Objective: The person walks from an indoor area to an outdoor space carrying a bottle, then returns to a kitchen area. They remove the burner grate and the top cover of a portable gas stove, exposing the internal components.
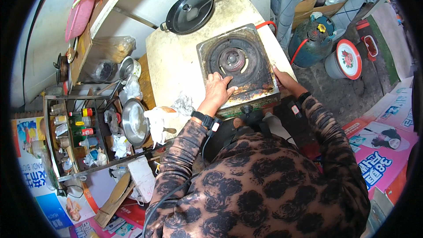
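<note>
A single-burner gas stove (pixel 251 83) with a grimy, rust-stained top stands at the front of a worn pale table (pixel 176 61). My left hand (pixel 216 89) lies on the stove's front left, fingers spread beside the round burner (pixel 232 60). At the stove's right side, my right hand (pixel 286 81) grips the edge; one digit reaches up along it and the other fingers are mostly hidden. A black knob (pixel 246 109) sits on the front panel. Behind the stove is a black frying pan (pixel 178 22) under a dark lid (pixel 192 11).
A red hose (pixel 266 24) runs from the stove's back; a gas cylinder (pixel 310 39) stands on the floor at right, near a lidded bucket (pixel 335 66). Left of the table are a metal basin (pixel 135 122), crumpled plastic bags (pixel 158 121) and a rack (pixel 61 176) of bottles.
</note>
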Tool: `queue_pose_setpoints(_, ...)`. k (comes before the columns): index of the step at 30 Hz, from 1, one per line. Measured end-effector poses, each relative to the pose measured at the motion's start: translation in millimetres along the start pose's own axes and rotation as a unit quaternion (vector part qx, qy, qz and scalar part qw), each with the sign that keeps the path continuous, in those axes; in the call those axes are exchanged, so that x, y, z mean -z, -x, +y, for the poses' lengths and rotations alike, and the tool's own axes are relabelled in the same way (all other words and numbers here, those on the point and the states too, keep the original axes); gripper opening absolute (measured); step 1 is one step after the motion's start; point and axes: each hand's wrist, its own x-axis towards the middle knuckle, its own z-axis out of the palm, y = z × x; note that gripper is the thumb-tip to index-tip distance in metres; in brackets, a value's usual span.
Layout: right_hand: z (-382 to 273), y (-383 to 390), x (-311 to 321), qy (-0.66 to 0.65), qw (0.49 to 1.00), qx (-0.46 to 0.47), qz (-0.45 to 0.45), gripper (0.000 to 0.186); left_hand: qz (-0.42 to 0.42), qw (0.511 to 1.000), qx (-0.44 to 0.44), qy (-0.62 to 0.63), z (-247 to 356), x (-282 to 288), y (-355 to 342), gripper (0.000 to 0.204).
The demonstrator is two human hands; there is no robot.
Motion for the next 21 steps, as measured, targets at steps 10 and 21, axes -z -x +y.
queue_pose_setpoints(10,4,-7,9,0.01,0.987,0.117,0.11,0.048,-0.187,0.982,0.011,-0.024,-9,0,-37,0.06)
queue_pose_setpoints(21,2,15,7,0.222,0.932,0.225,0.178,0.045,-0.187,0.982,-0.028,0.004,-24,12,-47,0.058)
